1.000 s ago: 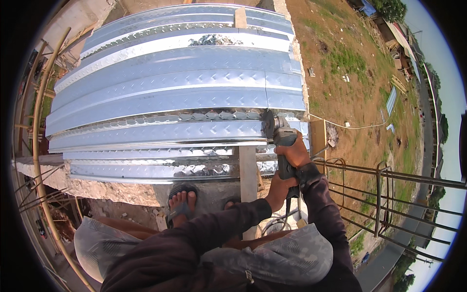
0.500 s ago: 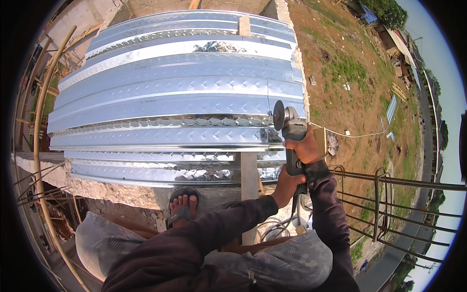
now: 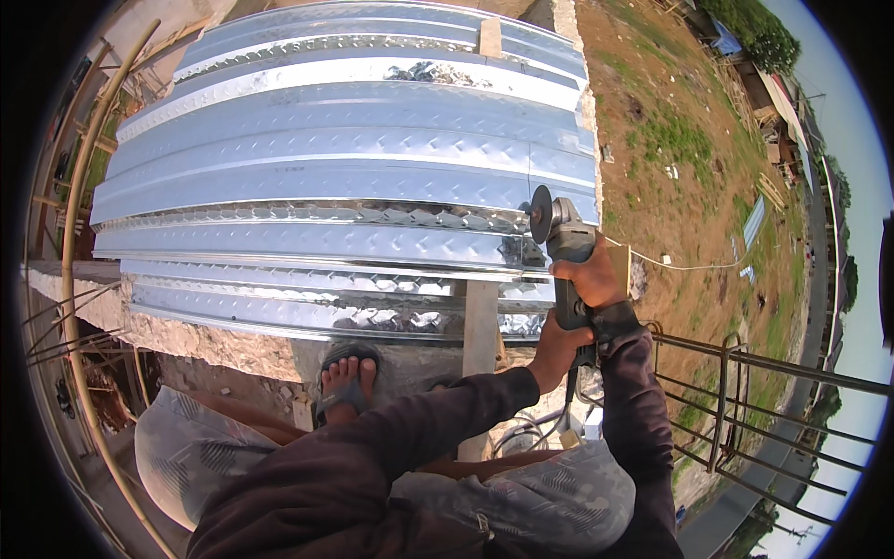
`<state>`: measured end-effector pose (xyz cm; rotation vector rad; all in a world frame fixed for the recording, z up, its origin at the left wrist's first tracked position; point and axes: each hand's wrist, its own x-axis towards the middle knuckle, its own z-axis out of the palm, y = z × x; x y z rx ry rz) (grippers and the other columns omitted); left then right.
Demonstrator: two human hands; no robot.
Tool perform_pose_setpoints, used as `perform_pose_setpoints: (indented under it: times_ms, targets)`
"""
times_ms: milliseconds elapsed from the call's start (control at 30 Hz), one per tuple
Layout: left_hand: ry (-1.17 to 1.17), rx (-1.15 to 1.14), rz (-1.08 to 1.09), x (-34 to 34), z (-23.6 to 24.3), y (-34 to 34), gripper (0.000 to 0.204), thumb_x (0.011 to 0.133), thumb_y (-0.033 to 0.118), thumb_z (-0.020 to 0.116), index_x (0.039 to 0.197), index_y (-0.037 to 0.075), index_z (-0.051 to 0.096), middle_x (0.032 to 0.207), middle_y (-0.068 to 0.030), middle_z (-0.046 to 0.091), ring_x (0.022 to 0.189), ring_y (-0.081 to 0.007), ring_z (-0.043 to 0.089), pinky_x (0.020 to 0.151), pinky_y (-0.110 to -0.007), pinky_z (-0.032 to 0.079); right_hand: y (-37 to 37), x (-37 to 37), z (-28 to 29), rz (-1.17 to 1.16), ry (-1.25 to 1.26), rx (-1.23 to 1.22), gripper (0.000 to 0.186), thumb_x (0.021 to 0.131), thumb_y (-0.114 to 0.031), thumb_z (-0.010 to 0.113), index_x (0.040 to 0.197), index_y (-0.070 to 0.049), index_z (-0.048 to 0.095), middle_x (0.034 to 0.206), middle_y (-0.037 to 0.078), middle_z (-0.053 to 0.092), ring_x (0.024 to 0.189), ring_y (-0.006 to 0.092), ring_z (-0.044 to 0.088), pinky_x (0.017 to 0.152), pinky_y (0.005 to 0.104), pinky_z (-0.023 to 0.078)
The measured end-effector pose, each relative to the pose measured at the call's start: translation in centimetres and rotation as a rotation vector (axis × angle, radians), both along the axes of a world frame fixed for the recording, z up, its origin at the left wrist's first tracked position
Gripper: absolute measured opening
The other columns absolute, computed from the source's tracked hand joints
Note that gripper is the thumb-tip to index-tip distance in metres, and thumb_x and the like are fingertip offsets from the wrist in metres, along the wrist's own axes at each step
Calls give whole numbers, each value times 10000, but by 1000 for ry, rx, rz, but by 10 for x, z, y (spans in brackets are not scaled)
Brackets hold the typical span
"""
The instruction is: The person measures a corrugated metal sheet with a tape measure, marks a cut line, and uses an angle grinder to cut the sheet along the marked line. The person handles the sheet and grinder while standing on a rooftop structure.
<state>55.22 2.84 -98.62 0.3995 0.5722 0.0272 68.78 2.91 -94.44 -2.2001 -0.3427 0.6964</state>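
Fingers (image 3: 594, 274) around grey-black angle grinder (image 3: 571, 244), round dark disc (image 3: 540, 214)

Wide fisheye view from the person's head, looking steeply down over dark sleeves (image 3: 438, 415) at six o'clock. The left hand (image 3: 559, 350) and right hand (image 3: 597, 274) are near, toward four and three; ribbed metal sheets (image 3: 354, 163) spread toward eleven; sky (image 3: 843, 102) curves along two.

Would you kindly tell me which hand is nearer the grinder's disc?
The right hand, gripping the grinder towards its front; the left hand grips farther back, nearer the cord.
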Motion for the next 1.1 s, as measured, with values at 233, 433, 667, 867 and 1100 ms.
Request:
perform_pose_setpoints:
  times_ms: [233, 433, 667, 867, 1100]
  targets:
    - [-25, 21, 26, 7, -5, -1, 515, 731, 79, 717, 1153, 3, 431, 999, -65, 560, 866, -152, 598, 766, -313, 528, 3, 9, -2, 40, -52, -16, 872, 648, -157, 833, 1323, 82, 335, 1089, 170, 616, 988, 265, 621, 864, 352, 517]
    - [-15, 44, 9, 13, -10, 4, 507, 725, 106, 736, 1132, -3, 454, 977, -57, 574, 843, -142, 589, 755, -303, 519, 12, 11, 3, 18, -31, -9, 856, 640, -157, 835, 1302, 82, 349, 1091, 172, 614, 984, 273, 622, 861, 358, 519]
    - [-6, 38, -7, 17, -14, 8, 519, 721, 111, 746, 1138, -3, 459, 978, -59, 578, 838, -145, 593, 745, -299, 521, 18, 11, 2, -19, 32, 92, 845, 638, -95, 831, 1308, 72, 344, 1087, 147, 614, 979, 251, 618, 853, 354, 525]
    - [-9, 23, -2, 16, -11, 10, 525, 720, 107, 750, 1147, 6, 462, 982, -61, 582, 835, -155, 607, 749, -304, 531, 18, 12, 3, -14, -4, 26, 843, 636, -86, 842, 1307, 64, 354, 1093, 142, 612, 996, 243, 613, 860, 348, 523]
    - [-11, 57, 8, 18, -17, 5, 404, 777, 59, 681, 1140, 37, 506, 955, -36, 627, 825, -135, 638, 739, -304, 548, 15, 17, -8, -19, 8, 43, 874, 630, -88, 841, 1331, 73, 344, 1092, 152, 616, 997, 244, 615, 859, 352, 528]
